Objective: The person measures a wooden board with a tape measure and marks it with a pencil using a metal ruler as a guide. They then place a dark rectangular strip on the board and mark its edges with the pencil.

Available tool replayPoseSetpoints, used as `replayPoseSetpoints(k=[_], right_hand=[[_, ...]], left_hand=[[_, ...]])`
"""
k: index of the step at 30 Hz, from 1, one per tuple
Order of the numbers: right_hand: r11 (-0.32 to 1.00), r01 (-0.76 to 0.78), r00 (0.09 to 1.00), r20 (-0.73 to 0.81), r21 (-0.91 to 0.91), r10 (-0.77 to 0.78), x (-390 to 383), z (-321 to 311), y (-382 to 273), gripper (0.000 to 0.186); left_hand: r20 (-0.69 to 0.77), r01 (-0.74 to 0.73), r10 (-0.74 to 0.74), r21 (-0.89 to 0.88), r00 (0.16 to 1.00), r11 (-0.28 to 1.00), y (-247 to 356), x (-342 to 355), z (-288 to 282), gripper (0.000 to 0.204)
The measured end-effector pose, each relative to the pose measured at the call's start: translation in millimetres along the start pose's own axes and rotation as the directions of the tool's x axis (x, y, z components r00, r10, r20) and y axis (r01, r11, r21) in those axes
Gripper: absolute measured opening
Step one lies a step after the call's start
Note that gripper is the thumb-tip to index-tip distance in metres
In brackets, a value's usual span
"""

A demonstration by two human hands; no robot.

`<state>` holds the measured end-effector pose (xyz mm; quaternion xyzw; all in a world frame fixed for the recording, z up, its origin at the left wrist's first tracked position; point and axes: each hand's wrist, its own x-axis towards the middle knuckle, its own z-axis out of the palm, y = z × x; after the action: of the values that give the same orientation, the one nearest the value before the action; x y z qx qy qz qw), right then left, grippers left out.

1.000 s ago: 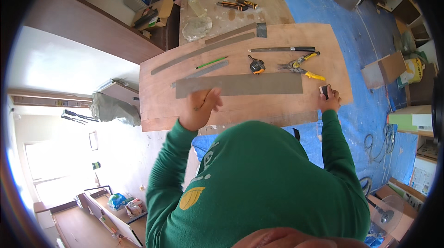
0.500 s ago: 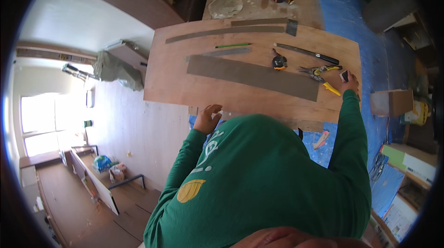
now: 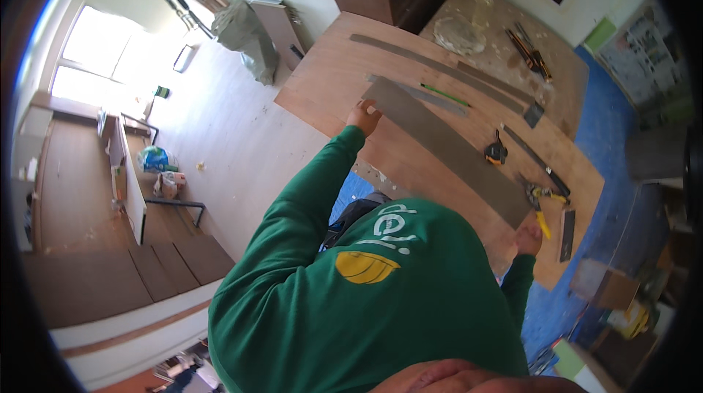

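Note:
A wide grey-brown strip [image 3: 447, 144] lies flat across the wooden board. At the near edge of its left end is my left hand [image 3: 364, 117], fingers curved and apart from the thumb. My right hand [image 3: 529, 239] is beside the strip's right end; its fingers are smeared by motion. Yellow-handled snips [image 3: 540, 199] lie just past that hand. To their right rests a dark narrow block [image 3: 567, 235]. A black tape measure [image 3: 496, 150] and a black-handled tool with a long shaft [image 3: 538, 160] are on the far side of the strip.
On the board [image 3: 315, 93] are a green pencil [image 3: 445, 94], a grey ruler-like strip [image 3: 428, 98] and a long thin strip [image 3: 439, 65]. Utility knives [image 3: 529, 52] lie on a stained panel beyond. A cardboard box [image 3: 604, 283] stands on the blue floor covering at right.
The view has turned, so the board appears tilted. My right hand has let go of the dark block and moved to the strip's right end. My left hand has reached the strip's left end.

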<state>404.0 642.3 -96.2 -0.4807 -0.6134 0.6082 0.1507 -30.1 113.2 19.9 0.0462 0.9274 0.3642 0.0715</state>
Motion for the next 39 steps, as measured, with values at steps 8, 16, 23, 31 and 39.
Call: replayPoseSetpoints(k=[8,16,23,31,39], right_hand=[[0.967,-0.255,0.967,-0.004,0.029,0.255,-51,47,-82,0.037],[0.965,-0.261,0.958,-0.12,0.028,0.262,-58,57,-85,0.04],[0.966,-0.258,0.964,-0.07,-0.006,0.257,-57,65,-85,0.034],[0.976,-0.174,0.984,0.025,-0.131,0.179,-55,59,-78,0.017],[0.956,-0.284,0.945,0.144,-0.074,0.292,-69,76,-87,0.017]], left_hand=[[0.043,0.23,-0.248,0.252,0.968,0.94,21,33,15,0.074],[-0.017,0.362,-0.362,0.123,0.932,0.924,5,36,12,0.072],[0.038,0.435,-0.472,-0.46,0.881,0.774,-87,39,-5,0.053],[0.027,0.345,-0.698,-0.883,0.716,0.319,-44,-34,-19,0.046],[-0.025,0.246,-0.725,-0.932,0.689,0.266,-26,-49,-51,0.048]])
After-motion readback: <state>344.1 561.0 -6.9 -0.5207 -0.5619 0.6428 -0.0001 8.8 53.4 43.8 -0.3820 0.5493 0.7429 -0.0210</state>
